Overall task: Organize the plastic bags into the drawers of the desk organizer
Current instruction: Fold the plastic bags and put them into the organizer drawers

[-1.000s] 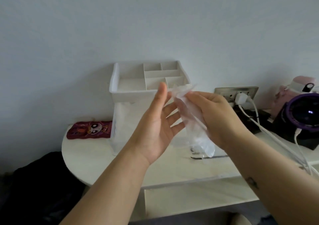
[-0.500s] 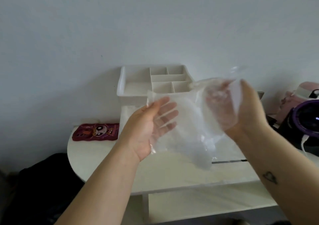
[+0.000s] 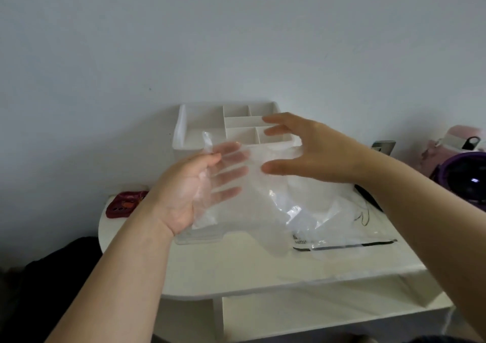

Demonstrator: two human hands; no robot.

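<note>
My left hand (image 3: 194, 187) lies palm-up, fingers straight behind the clear film and thumb pinching the left edge of the plastic bag (image 3: 273, 206). The bag hangs spread in the air in front of the desk organizer (image 3: 228, 124). My right hand (image 3: 313, 156) hovers apart from the left, fingers splayed and gripping nothing; I cannot tell whether its thumb touches the film. I judge the step to be flattening and folding the bag. I'd catch the right edge with the free hand, pull the film taut, press the air out, then fold it small enough for a drawer. The film looks limp and slippery, so a single pinch may let it slide. The drawer fronts are hidden behind the bag. On the white table (image 3: 236, 271) a red phone case (image 3: 123, 203) lies at the left and a second bag (image 3: 344, 244) with a dark strip lies flat at the right. At the far right stand a pink bottle (image 3: 462, 142) and a purple object (image 3: 468, 182), against a plain pale wall (image 3: 236, 40)
</note>
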